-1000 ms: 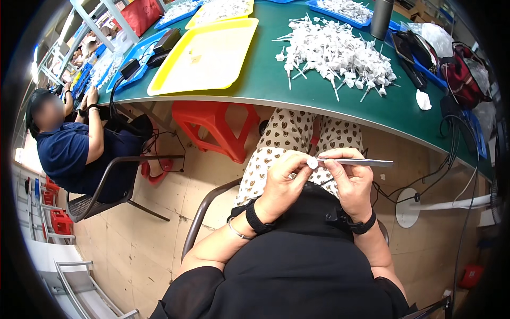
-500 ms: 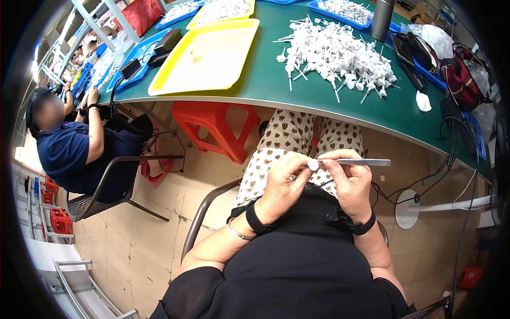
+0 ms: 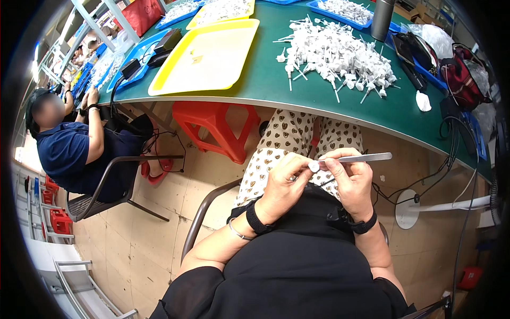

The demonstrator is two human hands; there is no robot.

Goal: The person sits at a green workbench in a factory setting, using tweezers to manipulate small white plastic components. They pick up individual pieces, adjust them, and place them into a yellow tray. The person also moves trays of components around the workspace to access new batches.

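Note:
Above my lap, my left hand [image 3: 286, 181] pinches a small white plastic part [image 3: 314, 166] with a round end between thumb and fingertips. My right hand [image 3: 348, 183] grips a pair of metal tweezers [image 3: 366, 158], whose back end sticks out to the right. The tweezers' tips come close to the white part; whether they touch it is too small to tell. On the green table [image 3: 271, 80] ahead lies a large heap of white plastic parts [image 3: 340, 56] with thin stems.
An empty-looking yellow tray [image 3: 212, 80] lies left of the heap. Behind stand a grey cylinder [image 3: 382, 20] and a blue tray [image 3: 342, 17] of white parts. A red stool [image 3: 212, 114] is under the table. Cables [image 3: 451, 143] hang at the right. A co-worker [image 3: 79, 138] sits at left.
The tweezers in my right hand have tilted slightly, their back end a little higher. My left hand keeps its pinch on the white part in nearly the same place.

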